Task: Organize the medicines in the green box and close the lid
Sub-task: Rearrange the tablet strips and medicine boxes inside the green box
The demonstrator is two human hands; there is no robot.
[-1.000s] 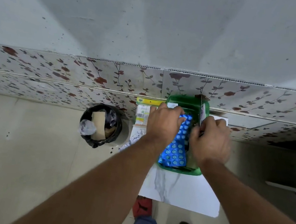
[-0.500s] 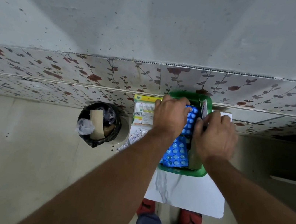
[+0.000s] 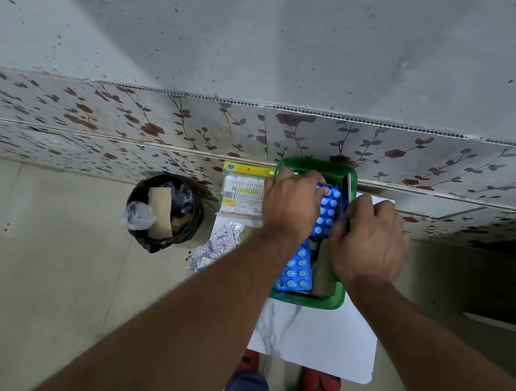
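The green box (image 3: 304,300) stands open on a small white table (image 3: 315,339) against the wall. A long blue blister strip (image 3: 297,271) lies lengthwise inside it, with a brown object beside it on the right. My left hand (image 3: 290,205) presses on the strip's far end, fingers curled over it. My right hand (image 3: 366,241) reaches into the box's right side and grips a thin upright packet (image 3: 349,189) against the right wall. No lid is visible.
A yellow-topped sachet pack (image 3: 242,189) and crumpled silver blister foil (image 3: 220,243) lie left of the box. A black-lined waste bin (image 3: 164,212) stands on the floor further left. The floral wall panel runs right behind the table. My feet show below the table.
The blue strip has slid further into the box and lies flatter. Both hands moved slightly away from me, toward the wall. My feet stepped in under the table.
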